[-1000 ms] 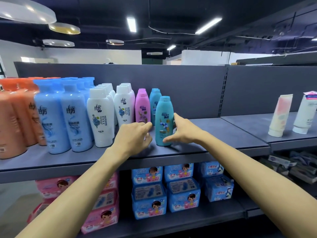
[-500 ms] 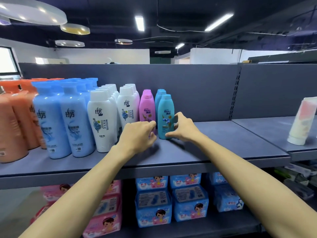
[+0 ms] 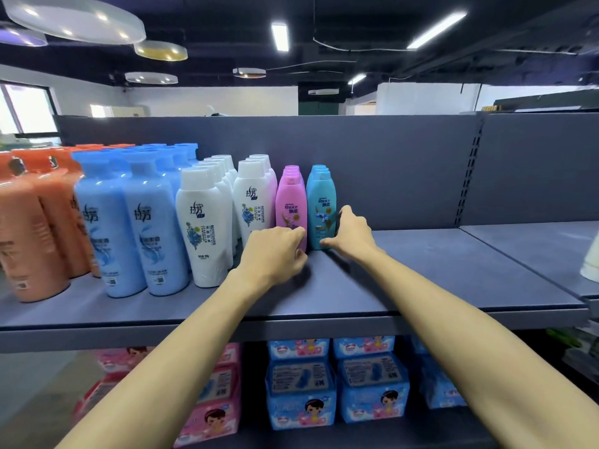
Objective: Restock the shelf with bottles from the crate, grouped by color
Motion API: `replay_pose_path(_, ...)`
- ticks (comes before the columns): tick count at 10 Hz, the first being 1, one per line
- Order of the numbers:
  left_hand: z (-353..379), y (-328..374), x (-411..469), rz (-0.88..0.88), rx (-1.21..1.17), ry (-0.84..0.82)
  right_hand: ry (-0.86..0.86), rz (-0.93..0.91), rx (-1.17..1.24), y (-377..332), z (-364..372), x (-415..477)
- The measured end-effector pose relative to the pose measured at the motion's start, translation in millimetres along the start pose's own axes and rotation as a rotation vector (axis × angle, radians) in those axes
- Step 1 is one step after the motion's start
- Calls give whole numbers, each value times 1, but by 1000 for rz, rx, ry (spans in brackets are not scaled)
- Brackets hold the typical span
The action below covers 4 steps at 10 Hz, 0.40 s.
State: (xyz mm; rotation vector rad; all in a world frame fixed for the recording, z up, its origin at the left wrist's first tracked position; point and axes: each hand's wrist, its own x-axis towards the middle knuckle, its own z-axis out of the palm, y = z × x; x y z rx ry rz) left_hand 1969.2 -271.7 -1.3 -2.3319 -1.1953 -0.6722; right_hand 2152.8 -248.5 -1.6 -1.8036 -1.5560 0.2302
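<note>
The grey shelf (image 3: 421, 273) carries bottles in colour rows: orange (image 3: 29, 228), light blue (image 3: 129, 222), white (image 3: 204, 222), pink (image 3: 291, 202) and teal (image 3: 321, 202). My right hand (image 3: 351, 234) holds the front teal bottle low down, thumb at its front base and fingers along its right side. My left hand (image 3: 275, 251) has curled fingers, with its knuckles against the lower front of the front pink bottle. Both front bottles stand upright, side by side in line with their rows. No crate is in view.
Right of the teal row the shelf board is bare up to the slotted upright (image 3: 468, 183). A white tube (image 3: 591, 264) stands at the far right edge. Below are pink packs (image 3: 210, 416) and blue packs (image 3: 337, 393).
The teal bottle has slid back and left from the shelf's front until it stands beside the pink row. Both hands moved deeper into the shelf with it. The camera came closer.
</note>
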Motion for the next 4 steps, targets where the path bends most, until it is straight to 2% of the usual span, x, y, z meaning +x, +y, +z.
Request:
replay_pose_path(2,-6,-3,-8,-22,14,-18,18,34,-43,-4,1,-7)
replay_pose_path(4,-19,-2,-19,-48,17,-29,24,-33,-77,-11,-7,-29)
